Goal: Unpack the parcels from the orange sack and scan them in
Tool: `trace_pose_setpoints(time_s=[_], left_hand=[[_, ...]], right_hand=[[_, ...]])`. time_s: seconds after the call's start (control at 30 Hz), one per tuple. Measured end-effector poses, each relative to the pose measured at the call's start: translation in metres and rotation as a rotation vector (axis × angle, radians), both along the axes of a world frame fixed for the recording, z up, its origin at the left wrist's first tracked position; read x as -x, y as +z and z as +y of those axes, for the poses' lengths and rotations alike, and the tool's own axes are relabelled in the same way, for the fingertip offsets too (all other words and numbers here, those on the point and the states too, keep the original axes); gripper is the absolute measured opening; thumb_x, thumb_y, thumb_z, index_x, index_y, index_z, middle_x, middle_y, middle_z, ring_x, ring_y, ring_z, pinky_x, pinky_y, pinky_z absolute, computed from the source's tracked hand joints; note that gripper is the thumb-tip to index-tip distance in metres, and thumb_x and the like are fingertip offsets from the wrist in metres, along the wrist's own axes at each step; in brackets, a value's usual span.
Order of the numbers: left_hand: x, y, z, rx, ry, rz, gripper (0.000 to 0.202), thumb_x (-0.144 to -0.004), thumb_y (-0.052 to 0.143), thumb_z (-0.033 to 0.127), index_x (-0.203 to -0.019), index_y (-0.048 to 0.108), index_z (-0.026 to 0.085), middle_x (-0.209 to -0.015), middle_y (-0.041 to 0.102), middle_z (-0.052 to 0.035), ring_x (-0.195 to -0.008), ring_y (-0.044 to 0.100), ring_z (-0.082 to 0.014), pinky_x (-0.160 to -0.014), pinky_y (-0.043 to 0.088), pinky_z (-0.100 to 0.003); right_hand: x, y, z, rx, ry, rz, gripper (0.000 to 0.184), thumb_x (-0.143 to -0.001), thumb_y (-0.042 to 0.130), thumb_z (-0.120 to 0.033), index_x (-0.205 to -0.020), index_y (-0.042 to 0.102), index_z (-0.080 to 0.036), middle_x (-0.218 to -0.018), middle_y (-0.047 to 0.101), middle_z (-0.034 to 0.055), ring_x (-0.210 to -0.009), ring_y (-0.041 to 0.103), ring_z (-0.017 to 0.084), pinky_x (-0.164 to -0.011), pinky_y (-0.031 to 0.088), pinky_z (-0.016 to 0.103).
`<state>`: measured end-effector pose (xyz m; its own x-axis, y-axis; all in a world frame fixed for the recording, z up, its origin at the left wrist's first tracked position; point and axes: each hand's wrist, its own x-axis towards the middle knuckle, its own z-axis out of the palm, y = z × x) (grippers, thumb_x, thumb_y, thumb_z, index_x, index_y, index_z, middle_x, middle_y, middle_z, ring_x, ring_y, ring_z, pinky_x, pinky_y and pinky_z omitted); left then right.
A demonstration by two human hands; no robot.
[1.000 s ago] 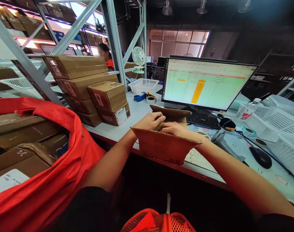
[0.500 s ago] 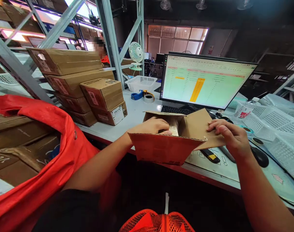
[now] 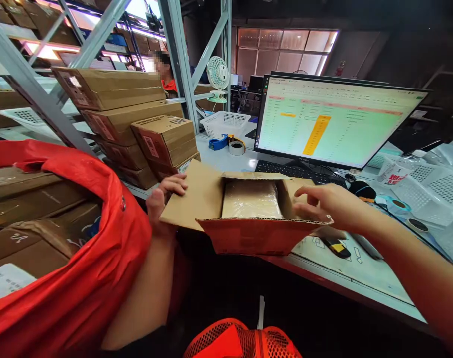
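An open cardboard carton [image 3: 263,236] rests at the front edge of the desk, its flaps spread outward. Inside it lies a brown package [image 3: 251,199] with a shiny, clear-film surface. My left hand [image 3: 165,199] grips the outer edge of the carton's left flap [image 3: 198,191], fingers on top and thumb alongside. Over the right flap, my right hand [image 3: 317,204] has loosely bent fingers spread apart near the carton's inner right wall, with nothing visible between them. Below that hand, on the desk, is a black and yellow utility knife [image 3: 338,247].
Stacked cartons [image 3: 114,92] stand at left, near a red cloth-edged bin [image 3: 110,219] holding boxes. Behind the carton are a keyboard [image 3: 278,168], a monitor [image 3: 308,122] and a tape dispenser [image 3: 219,143]. White baskets [image 3: 431,199] occupy the right side. A person [image 3: 168,74] is in the background.
My left hand has come out of the carton and taken hold of its left flap. My right hand has moved inward from the right flap's outer edge. The inner package is now uncovered.
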<state>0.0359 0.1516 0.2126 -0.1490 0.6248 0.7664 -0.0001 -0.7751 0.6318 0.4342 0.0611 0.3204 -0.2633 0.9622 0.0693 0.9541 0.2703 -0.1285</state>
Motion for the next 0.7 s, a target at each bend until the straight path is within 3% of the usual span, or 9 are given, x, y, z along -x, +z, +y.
trace_pose_setpoints(time_s=[0.07, 0.13, 0.23, 0.3, 0.4, 0.47, 0.5, 0.63, 0.7], left_hand=[[0.003, -0.022, -0.017, 0.088, 0.004, -0.104, 0.053, -0.104, 0.044, 0.063, -0.081, 0.069, 0.022, -0.103, 0.076, -0.0043, -0.136, 0.063, -0.0304, -0.127, 0.041, -0.054], [0.0, -0.043, -0.032, 0.176, -0.029, -0.172, 0.05, -0.105, 0.045, 0.062, -0.092, 0.072, 0.022, -0.126, 0.077, -0.0088, -0.147, 0.057, -0.0315, -0.128, 0.042, -0.053], [-0.012, -0.078, -0.051, 0.348, -0.128, -0.281, 0.056, -0.106, 0.036, 0.07, -0.126, 0.066, 0.027, -0.163, 0.057, -0.0114, -0.153, 0.053, -0.0302, -0.123, 0.048, -0.052], [-0.022, -0.103, -0.063, 0.515, -0.167, -0.36, 0.062, -0.104, 0.039, 0.076, -0.139, 0.058, 0.029, -0.166, 0.052, -0.0136, -0.147, 0.058, -0.0299, -0.114, 0.055, -0.05], [-0.041, -0.135, -0.085, 0.738, -0.101, -0.34, 0.061, -0.098, 0.059, 0.075, -0.13, 0.063, 0.023, -0.144, 0.065, -0.0147, -0.128, 0.066, -0.0276, -0.099, 0.06, -0.04], [-0.055, -0.146, -0.1, 0.809, -0.077, -0.329, 0.058, -0.094, 0.068, 0.072, -0.121, 0.066, 0.021, -0.127, 0.07, -0.012, -0.114, 0.068, -0.0248, -0.09, 0.061, -0.034], [-0.062, -0.148, -0.107, 0.847, -0.129, -0.344, 0.061, -0.092, 0.072, 0.074, -0.12, 0.067, 0.02, -0.123, 0.071, -0.0113, -0.107, 0.069, -0.024, -0.085, 0.061, -0.033], [-0.086, -0.148, -0.13, 1.067, -0.617, -0.453, 0.089, -0.078, 0.072, 0.091, -0.128, 0.067, 0.018, -0.124, 0.073, -0.0189, -0.103, 0.073, -0.0326, -0.076, 0.065, -0.043], [-0.093, -0.147, -0.135, 1.03, -0.687, -0.475, 0.103, -0.07, 0.078, 0.093, -0.14, 0.063, 0.02, -0.136, 0.07, -0.0215, -0.118, 0.072, -0.0393, -0.087, 0.066, -0.053]], right_hand=[[0.024, 0.008, 0.026, 0.024, 0.123, -0.118, 0.031, -0.096, 0.075, -0.051, -0.114, 0.083, -0.027, -0.095, 0.081, 0.0077, -0.089, 0.076, 0.029, -0.079, 0.059, 0.042], [0.048, 0.006, 0.044, 0.048, 0.303, -0.167, 0.038, -0.093, 0.08, -0.043, -0.127, 0.081, -0.027, -0.126, 0.079, 0.011, -0.113, 0.075, 0.033, -0.097, 0.06, 0.046], [0.071, -0.014, 0.05, 0.108, 0.486, -0.187, 0.053, -0.099, 0.074, -0.033, -0.151, 0.068, -0.028, -0.16, 0.061, 0.0146, -0.14, 0.064, 0.037, -0.114, 0.054, 0.055], [0.077, -0.028, 0.045, 0.098, 0.504, -0.183, 0.06, -0.098, 0.075, -0.037, -0.155, 0.065, -0.023, -0.163, 0.056, 0.0197, -0.143, 0.061, 0.042, -0.116, 0.053, 0.06], [0.075, -0.04, 0.034, 0.005, 0.554, -0.098, 0.052, -0.1, 0.075, -0.042, -0.145, 0.072, -0.017, -0.155, 0.064, 0.0216, -0.139, 0.066, 0.038, -0.116, 0.055, 0.054], [0.071, -0.042, 0.029, -0.045, 0.597, -0.014, 0.032, -0.108, 0.062, -0.038, -0.128, 0.079, -0.018, -0.139, 0.074, 0.0176, -0.128, 0.073, 0.031, -0.109, 0.06, 0.044], [0.07, -0.042, 0.026, -0.065, 0.599, 0.024, 0.03, -0.11, 0.058, -0.035, -0.119, 0.081, -0.019, -0.131, 0.078, 0.0156, -0.12, 0.076, 0.028, -0.104, 0.062, 0.04], [0.068, -0.04, 0.016, -0.154, 0.484, 0.169, 0.025, -0.109, 0.056, -0.033, -0.113, 0.078, -0.022, -0.113, 0.082, 0.0123, -0.099, 0.078, 0.025, -0.087, 0.063, 0.037], [0.07, -0.037, 0.007, -0.216, 0.399, 0.245, 0.025, -0.108, 0.055, -0.034, -0.118, 0.075, -0.022, -0.112, 0.082, 0.0118, -0.094, 0.078, 0.025, -0.082, 0.061, 0.036]])
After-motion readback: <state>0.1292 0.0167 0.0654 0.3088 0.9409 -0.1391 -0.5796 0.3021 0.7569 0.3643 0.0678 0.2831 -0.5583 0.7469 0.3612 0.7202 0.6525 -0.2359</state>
